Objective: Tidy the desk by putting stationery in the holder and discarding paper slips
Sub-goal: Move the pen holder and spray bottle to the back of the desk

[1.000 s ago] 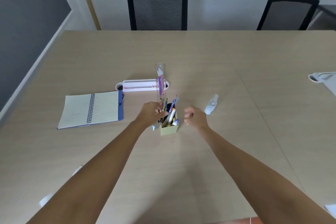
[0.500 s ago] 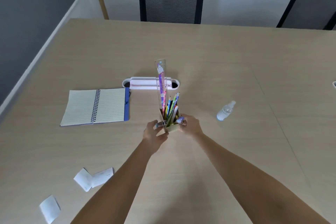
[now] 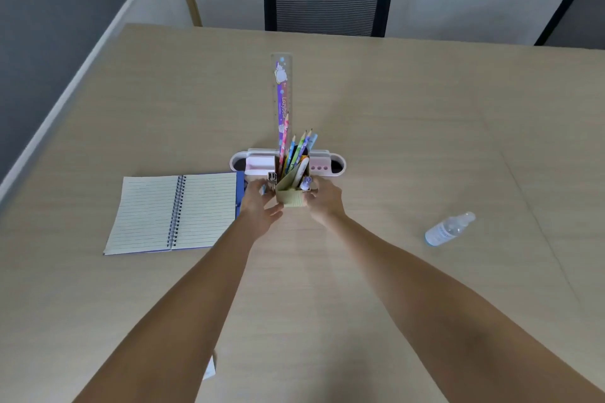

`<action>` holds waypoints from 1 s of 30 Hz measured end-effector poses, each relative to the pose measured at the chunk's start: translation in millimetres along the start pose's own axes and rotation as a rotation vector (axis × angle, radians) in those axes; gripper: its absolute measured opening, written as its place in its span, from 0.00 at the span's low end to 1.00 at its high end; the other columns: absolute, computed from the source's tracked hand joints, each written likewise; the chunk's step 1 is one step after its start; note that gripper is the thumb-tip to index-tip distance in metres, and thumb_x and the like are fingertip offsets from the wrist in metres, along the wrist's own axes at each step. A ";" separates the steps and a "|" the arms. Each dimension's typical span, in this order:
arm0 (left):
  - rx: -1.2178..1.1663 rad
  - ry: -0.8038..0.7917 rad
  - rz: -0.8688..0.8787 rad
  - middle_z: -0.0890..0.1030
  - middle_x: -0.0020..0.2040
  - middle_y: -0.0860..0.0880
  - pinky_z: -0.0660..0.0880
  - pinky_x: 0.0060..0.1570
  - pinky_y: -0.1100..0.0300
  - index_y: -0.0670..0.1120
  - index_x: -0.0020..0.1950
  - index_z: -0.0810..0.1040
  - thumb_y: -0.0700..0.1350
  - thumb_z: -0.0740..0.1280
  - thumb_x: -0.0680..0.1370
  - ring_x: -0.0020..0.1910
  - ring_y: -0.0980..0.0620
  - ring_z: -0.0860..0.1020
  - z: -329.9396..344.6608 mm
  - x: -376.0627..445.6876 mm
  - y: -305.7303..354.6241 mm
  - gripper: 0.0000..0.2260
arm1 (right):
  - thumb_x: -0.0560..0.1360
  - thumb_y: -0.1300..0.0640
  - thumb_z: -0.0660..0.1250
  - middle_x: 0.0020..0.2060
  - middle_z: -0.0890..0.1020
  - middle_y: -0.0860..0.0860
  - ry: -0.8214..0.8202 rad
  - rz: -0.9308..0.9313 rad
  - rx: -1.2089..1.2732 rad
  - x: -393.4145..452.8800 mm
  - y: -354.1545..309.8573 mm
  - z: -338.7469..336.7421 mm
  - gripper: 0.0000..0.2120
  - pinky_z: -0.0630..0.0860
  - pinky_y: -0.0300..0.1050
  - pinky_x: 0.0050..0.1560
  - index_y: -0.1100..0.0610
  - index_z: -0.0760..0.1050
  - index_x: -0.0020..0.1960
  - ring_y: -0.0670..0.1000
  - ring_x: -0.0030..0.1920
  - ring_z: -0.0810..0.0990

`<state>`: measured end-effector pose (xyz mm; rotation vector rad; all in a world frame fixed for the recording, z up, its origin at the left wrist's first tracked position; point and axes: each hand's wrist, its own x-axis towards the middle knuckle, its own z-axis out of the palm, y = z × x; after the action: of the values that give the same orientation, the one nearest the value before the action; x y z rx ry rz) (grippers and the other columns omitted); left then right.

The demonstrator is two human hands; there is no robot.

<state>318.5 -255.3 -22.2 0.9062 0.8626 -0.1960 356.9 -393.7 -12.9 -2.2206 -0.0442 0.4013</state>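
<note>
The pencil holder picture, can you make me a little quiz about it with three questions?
1. True or false: both hands touch the pencil holder.
2. What is the tallest thing standing in the holder? A) ruler B) pencil C) bottle
3. Fill in: the open notebook lies on the person's ____ side of the holder.

Key:
1. True. The left hand and right hand hold it from either side.
2. A, the ruler.
3. Left. The small bottle lies on the right.
</note>
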 end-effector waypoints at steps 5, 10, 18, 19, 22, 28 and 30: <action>0.023 -0.035 0.019 0.79 0.56 0.48 0.69 0.49 0.53 0.52 0.44 0.74 0.55 0.58 0.76 0.48 0.41 0.73 2.1 11.7 14.5 0.09 | 0.76 0.60 0.62 0.56 0.81 0.60 0.028 0.049 0.055 15.4 -6.2 8.5 0.17 0.77 0.53 0.57 0.59 0.72 0.65 0.59 0.57 0.79; 0.082 -0.054 0.004 0.76 0.66 0.50 0.66 0.60 0.47 0.51 0.62 0.72 0.58 0.55 0.78 0.62 0.40 0.75 -2.4 11.6 12.4 0.19 | 0.76 0.60 0.62 0.60 0.80 0.56 -0.039 0.047 0.048 9.6 1.0 1.9 0.18 0.72 0.37 0.51 0.56 0.71 0.66 0.53 0.60 0.79; 0.584 0.147 0.421 0.72 0.68 0.43 0.66 0.67 0.48 0.46 0.71 0.65 0.46 0.55 0.82 0.66 0.41 0.71 -7.8 -22.0 -78.1 0.18 | 0.74 0.67 0.64 0.29 0.77 0.59 0.249 0.455 0.541 -68.4 87.9 -28.8 0.09 0.69 0.35 0.19 0.58 0.74 0.37 0.51 0.23 0.73; 0.793 0.126 0.508 0.72 0.68 0.42 0.64 0.68 0.49 0.45 0.71 0.66 0.45 0.56 0.81 0.68 0.41 0.69 -13.8 -22.8 -95.4 0.18 | 0.75 0.67 0.64 0.28 0.76 0.58 0.305 0.505 0.576 -78.0 104.6 -36.6 0.10 0.66 0.34 0.17 0.58 0.73 0.36 0.50 0.22 0.72; 1.282 0.044 0.674 0.67 0.73 0.40 0.59 0.73 0.49 0.41 0.71 0.67 0.49 0.54 0.79 0.74 0.42 0.62 -27.8 -19.0 -130.5 0.22 | 0.73 0.59 0.68 0.30 0.77 0.56 0.536 0.653 0.581 -100.5 141.9 -66.9 0.07 0.73 0.38 0.21 0.63 0.73 0.42 0.53 0.25 0.76; 1.724 0.158 0.870 0.65 0.75 0.43 0.51 0.71 0.46 0.45 0.75 0.61 0.53 0.51 0.77 0.74 0.44 0.59 -41.4 -13.2 -156.2 0.27 | 0.63 0.53 0.78 0.49 0.73 0.56 0.750 0.625 0.492 -88.8 163.9 -125.4 0.38 0.72 0.48 0.48 0.52 0.61 0.66 0.56 0.45 0.75; 1.743 0.189 0.898 0.63 0.77 0.44 0.49 0.73 0.46 0.45 0.76 0.59 0.53 0.52 0.78 0.76 0.45 0.58 -40.5 -15.6 -158.1 0.27 | 0.60 0.51 0.76 0.51 0.78 0.58 0.659 0.538 0.421 -74.1 168.1 -134.4 0.30 0.78 0.54 0.48 0.45 0.68 0.59 0.56 0.43 0.77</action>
<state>207.8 -326.5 -120.0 2.8638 0.1707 -0.0220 309.2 -614.1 -43.5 -1.8176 0.9158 -0.0592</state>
